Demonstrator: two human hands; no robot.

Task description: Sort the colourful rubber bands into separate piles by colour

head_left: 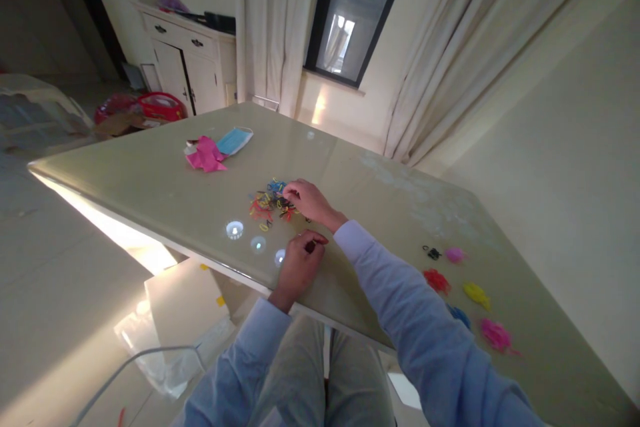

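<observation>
A loose heap of small mixed rubber bands [267, 202], in blue, yellow, red and black, lies on the glossy table [360, 180]. At the heap's right edge, my right hand [307, 200] has its thumb and fingertips pinched together; whatever is between them is too small to name. Closer to the table's front edge, my left hand [301, 263] rests with curled fingers, and its contents cannot be made out. To the right lie separate one-colour clusters: black bands [433, 253], light pink bands [455, 255], red bands [437, 281], yellow bands [477, 295], blue bands [459, 315] and bright pink bands [496, 335].
Toward the far left of the table are a crumpled pink piece [206, 155] and a blue face mask [235, 141]. My right sleeve [415, 307] crosses the front edge beside the coloured clusters. Below the edge stands a pale box [185, 300] with clear plastic.
</observation>
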